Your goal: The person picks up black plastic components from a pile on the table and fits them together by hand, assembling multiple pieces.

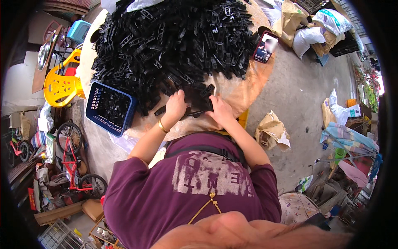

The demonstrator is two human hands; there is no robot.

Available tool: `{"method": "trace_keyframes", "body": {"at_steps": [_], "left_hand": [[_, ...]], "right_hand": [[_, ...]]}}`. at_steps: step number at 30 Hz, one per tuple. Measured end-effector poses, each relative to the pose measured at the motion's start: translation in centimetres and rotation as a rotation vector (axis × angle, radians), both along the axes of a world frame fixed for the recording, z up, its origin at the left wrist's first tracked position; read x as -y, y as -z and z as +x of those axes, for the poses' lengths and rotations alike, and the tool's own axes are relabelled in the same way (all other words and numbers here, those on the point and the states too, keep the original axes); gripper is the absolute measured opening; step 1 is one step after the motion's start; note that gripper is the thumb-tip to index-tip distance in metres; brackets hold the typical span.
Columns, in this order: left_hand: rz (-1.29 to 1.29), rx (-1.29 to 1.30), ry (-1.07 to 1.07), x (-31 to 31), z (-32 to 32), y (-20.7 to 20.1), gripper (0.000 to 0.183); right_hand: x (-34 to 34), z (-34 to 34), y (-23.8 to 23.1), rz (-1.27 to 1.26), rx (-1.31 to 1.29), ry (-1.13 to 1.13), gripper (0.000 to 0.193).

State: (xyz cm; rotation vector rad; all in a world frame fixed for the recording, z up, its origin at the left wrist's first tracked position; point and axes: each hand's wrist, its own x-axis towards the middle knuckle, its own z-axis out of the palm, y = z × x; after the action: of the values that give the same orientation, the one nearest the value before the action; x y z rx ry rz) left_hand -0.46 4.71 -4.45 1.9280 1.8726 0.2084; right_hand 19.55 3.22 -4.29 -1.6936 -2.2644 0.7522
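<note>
A large heap of black plastic pieces, long and narrow with slots in some of them, covers most of the cloth-topped table. At the heap's near edge, my left hand is closed, its fingers bent over black parts that I see only in part. My right hand is a little to the right, with fingers curled round a black plastic piece. Several loose pieces lie between and beside the two hands. To the left, a blue plastic basket holds smaller black parts.
A phone with a lit screen leans at the table's right edge. Beyond the left edge is a yellow plastic chair. A red bicycle stands on the left floor, and a crumpled paper bag lies on the right.
</note>
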Motion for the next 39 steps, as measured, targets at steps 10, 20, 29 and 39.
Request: {"method": "trace_keyframes", "body": {"at_steps": [10, 20, 29, 39], "left_hand": [[0.277, 0.263, 0.079, -2.8, -1.8, -0.6, 0.025], [0.353, 0.075, 0.174, -12.6, 1.3, 0.6, 0.047], [0.463, 0.468, -0.028, -8.9, 1.0, 0.2, 0.030], [-0.366, 1.462, -0.322, 0.0, 0.4, -2.7, 0.024]], "right_hand": [[-1.5, 1.8, 1.1, -0.200, -0.245, 0.291, 0.026], [1.0, 1.4, 1.4, -0.368, -0.676, 0.272, 0.025], [2.2, 2.3, 1.9, -0.391, -0.878, 0.331, 0.022], [1.7, 1.1, -4.2, -0.425, -1.086, 0.278, 0.030]]}}
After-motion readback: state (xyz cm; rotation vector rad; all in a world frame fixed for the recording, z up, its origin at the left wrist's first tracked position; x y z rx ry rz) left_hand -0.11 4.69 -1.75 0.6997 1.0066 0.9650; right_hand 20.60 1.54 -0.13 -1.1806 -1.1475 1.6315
